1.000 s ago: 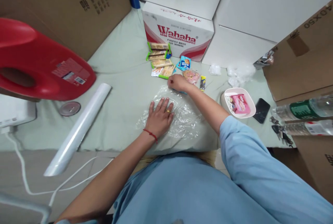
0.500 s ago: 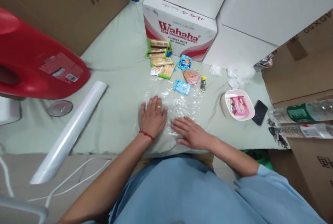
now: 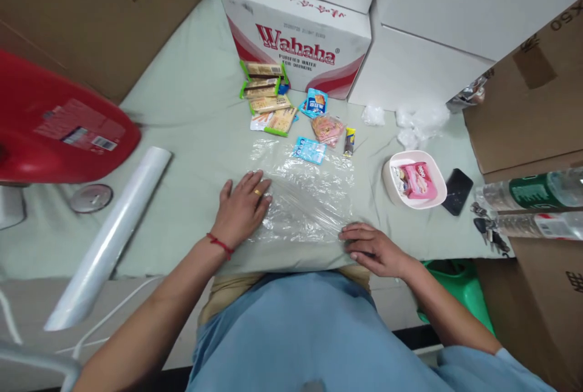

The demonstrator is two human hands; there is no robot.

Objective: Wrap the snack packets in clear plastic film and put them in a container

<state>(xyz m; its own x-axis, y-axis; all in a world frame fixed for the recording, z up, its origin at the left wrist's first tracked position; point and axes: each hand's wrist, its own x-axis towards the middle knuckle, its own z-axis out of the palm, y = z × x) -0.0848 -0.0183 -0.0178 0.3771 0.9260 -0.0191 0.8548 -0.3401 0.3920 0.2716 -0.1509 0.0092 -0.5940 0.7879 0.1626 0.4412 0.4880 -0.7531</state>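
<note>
A clear plastic sheet or bag (image 3: 303, 216) lies on the cloth in front of me, with long creases running between my hands. My left hand (image 3: 241, 206) rests flat on its left edge, fingers stretched out, a ring and a red cord bracelet on it. At the lower right corner, the fingertips of my right hand (image 3: 376, 249) press on the plastic, slightly bent, with the thumb apart. Just beyond the plastic are a light blue sachet (image 3: 310, 150), a pink packaged snack (image 3: 328, 129), a small yellow-and-dark packet (image 3: 349, 141) and several green-ended snack packs (image 3: 268, 104).
A white Wahaha box (image 3: 296, 33) stands at the back. On the left are a red jug (image 3: 59, 124), a plastic film roll (image 3: 109, 240) and a round lid (image 3: 92, 198). To the right sit a pinkish bowl (image 3: 392, 179) with packets, a phone (image 3: 456, 192), keys (image 3: 489, 231) and bottles (image 3: 542, 191).
My hands have moved apart, the left one leftward and the right one rightward. The plastic between them now shows long diagonal creases. The whole view has shifted a little.
</note>
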